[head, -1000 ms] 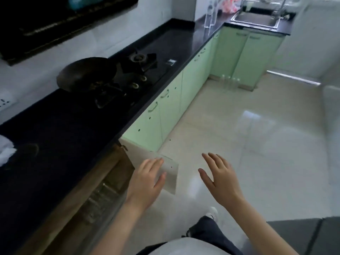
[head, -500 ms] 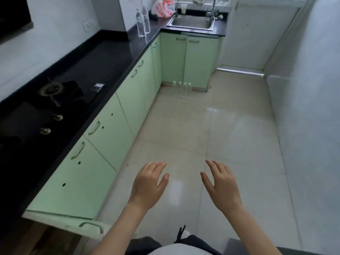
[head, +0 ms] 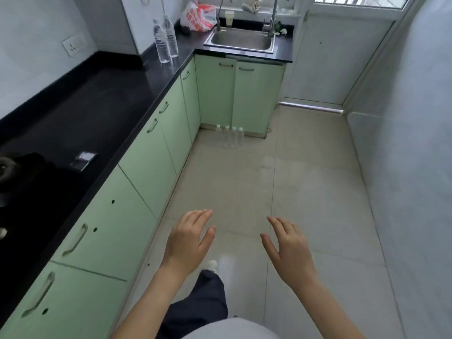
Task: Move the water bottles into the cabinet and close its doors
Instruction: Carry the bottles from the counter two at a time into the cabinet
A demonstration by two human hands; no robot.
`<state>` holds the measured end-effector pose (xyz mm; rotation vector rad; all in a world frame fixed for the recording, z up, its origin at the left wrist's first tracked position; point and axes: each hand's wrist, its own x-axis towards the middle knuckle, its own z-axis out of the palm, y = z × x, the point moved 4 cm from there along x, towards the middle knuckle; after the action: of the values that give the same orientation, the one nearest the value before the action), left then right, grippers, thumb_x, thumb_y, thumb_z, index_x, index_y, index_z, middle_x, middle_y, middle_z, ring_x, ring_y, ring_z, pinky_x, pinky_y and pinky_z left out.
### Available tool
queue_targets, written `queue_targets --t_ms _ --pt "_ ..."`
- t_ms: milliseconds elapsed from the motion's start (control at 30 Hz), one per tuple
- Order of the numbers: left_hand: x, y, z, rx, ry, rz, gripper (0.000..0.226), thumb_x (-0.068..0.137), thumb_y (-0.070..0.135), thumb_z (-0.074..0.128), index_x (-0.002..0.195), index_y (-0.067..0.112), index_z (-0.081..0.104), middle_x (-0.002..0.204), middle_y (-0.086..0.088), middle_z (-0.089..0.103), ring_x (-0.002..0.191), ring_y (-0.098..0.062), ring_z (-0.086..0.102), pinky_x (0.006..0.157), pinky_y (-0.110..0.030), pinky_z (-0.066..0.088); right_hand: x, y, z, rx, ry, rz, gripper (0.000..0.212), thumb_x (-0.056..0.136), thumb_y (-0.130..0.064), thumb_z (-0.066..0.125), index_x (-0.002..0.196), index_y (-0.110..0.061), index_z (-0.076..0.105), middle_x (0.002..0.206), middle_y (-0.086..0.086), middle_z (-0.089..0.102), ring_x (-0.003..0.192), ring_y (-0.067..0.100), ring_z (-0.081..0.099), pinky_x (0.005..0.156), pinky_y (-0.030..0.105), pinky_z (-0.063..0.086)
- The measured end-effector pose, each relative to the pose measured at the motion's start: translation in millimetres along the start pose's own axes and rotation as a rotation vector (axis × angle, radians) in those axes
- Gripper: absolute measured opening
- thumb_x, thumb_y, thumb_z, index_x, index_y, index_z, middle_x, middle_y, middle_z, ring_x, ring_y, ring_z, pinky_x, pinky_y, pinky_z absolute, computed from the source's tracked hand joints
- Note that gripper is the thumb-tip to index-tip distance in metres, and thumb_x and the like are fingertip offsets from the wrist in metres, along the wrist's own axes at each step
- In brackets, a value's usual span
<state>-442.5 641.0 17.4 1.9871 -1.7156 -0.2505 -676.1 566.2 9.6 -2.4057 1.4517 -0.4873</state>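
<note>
Head view, looking forward and down along a narrow kitchen with a pale tiled floor. Low in the foreground, left hand and right hand, both raised palm-down and apart, fingers straight and loosely spread, grasping nothing, touching nothing. Probably carried that way for balance and readiness mid-stride, with a dark trouser leg and a white shoe set forward below.

Far ahead, well apart from both hands: four clear plastic water bottles with white caps, upright in a tight row on the floor, just in front of the pale green two-door cabinet under the sink. Perhaps lined up there for quick loading into that cabinet, though target cabinet not certain. Both doors shut, like the run of pale green cabinet doors along the left.

On the glossy black counter surface, near its far corner, two more tall clear water bottles, upright and side by side. Beyond them, a steel sink, a red-and-white plastic bag and a paper cup.

Task at an early stage by the look of it: no bottle in hand, six bottles in plain sight outside any cabinet, a door to open before loading.
</note>
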Motion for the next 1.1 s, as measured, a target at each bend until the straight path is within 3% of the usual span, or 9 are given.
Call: queue_targets --t_ms 367,600,767,967,1100 --pt "293 -79 -56 0.047 0.038 0.131 0.052 0.095 0.041 0.039 0.128 0.009 0.064 0.127 -0.006 0.066 0.121 -0.028 0.058 0.100 -0.040 0.048 292 -35 -1 0.059 0.108 -0.015 0.055 0.096 -0.046 0.042 0.131 -0.008 0.059 0.124 0.006 0.064 0.116 0.025 0.057 0.098 0.036 0.045" --pt "397 -127 -14 0.021 0.034 -0.015 0.053 0.096 0.043 0.039 0.129 0.010 0.063 0.127 -0.004 0.066 0.121 -0.023 0.058 0.101 -0.041 0.050 433 -4 34 0.061 0.052 -0.071 0.054 0.096 -0.046 0.042 0.131 -0.008 0.060 0.124 0.005 0.064 0.118 0.024 0.057 0.098 0.037 0.046" --pt "487 -160 13 0.030 0.011 -0.163 0.058 0.098 0.050 0.034 0.127 0.010 0.065 0.124 -0.003 0.068 0.118 -0.023 0.060 0.098 -0.040 0.051 565 18 59 0.062 -0.083 -0.149 0.056 0.096 -0.048 0.039 0.130 -0.009 0.060 0.123 0.005 0.065 0.116 0.025 0.058 0.097 0.036 0.046" --pt "607 -174 -20 0.047 0.159 -0.274 0.050 0.096 0.041 0.039 0.126 0.009 0.065 0.123 -0.002 0.068 0.117 -0.019 0.060 0.100 -0.031 0.044 720 4 59 0.079 -0.145 -0.331 0.057 0.097 -0.048 0.038 0.133 -0.009 0.057 0.127 0.005 0.062 0.121 0.026 0.054 0.100 0.039 0.046" --pt "668 -203 -42 0.053 0.247 -0.319 0.050 0.097 0.039 0.039 0.127 0.007 0.063 0.124 -0.004 0.067 0.118 -0.020 0.059 0.102 -0.032 0.044 808 -19 65 0.105 -0.135 -0.434 0.054 0.097 -0.046 0.040 0.132 -0.008 0.058 0.126 0.006 0.062 0.119 0.026 0.054 0.098 0.039 0.045"
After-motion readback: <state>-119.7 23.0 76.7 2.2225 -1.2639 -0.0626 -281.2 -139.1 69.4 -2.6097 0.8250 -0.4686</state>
